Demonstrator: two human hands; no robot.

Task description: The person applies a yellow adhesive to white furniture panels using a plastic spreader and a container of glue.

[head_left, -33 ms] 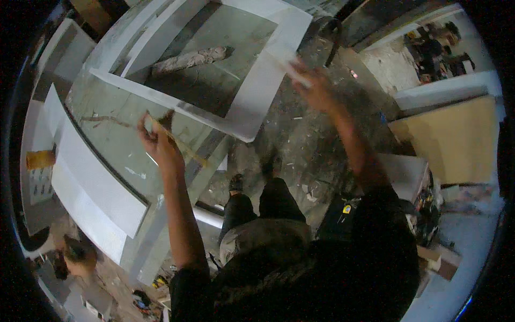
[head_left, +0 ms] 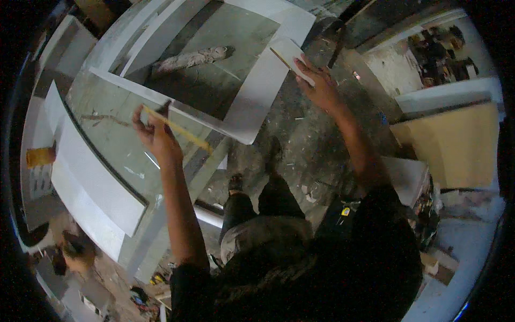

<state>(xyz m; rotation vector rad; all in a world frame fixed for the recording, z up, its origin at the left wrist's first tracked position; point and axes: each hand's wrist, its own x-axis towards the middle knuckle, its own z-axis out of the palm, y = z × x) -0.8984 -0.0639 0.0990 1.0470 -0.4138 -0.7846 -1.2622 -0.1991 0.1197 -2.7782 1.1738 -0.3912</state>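
Note:
My right hand (head_left: 320,88) grips a small white board (head_left: 289,52) with a thin brown edge. That board is over the near right corner of a white panel frame (head_left: 252,102), but I cannot tell whether they touch. My left hand (head_left: 155,134), closed, pinches a long thin yellow strip (head_left: 188,136) that slants down to the right. A small dark pointed piece (head_left: 164,109) shows at its fingers, and its kind is unclear. The frame lies on a greenish glass-like tabletop (head_left: 107,139).
A rough pale roll-shaped thing (head_left: 196,58) lies inside the frame's opening. Long white panels (head_left: 96,177) rest along the left. A yellow-brown tape roll (head_left: 41,157) is at the far left. Tan board (head_left: 450,145) leans at right, and scraps litter the floor (head_left: 300,150).
My right hand has shifted slightly right and down, and the white board it holds has turned so its brown edge shows. The yellow strip in my left hand has tilted a little.

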